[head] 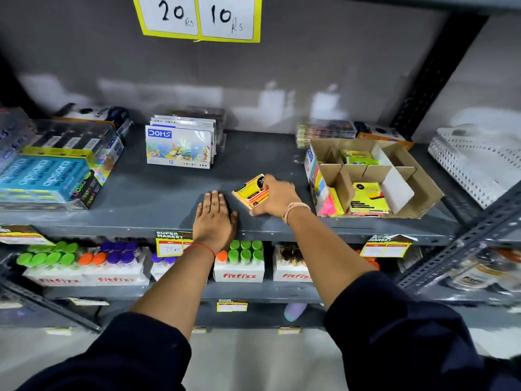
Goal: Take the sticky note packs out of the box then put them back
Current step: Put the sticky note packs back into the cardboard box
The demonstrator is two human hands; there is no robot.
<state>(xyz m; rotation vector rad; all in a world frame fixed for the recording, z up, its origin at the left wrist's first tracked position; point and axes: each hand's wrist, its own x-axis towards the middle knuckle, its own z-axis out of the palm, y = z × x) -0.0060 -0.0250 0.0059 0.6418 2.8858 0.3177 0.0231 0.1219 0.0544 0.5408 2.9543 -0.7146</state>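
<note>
One pack (251, 191) lies on the shelf (158, 190) under your right hand (275, 197), fingers closed around it, left hand (215, 214) flat and empty at 9 o'clock; two packs remain visible in the box (375, 176) at 3 o'clock.

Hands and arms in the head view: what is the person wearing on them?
Both forearms are bare, with dark navy sleeves pushed up toward the elbows. The left hand has a thin red thread at its wrist; the right hand has pale beige cord bands.
</note>
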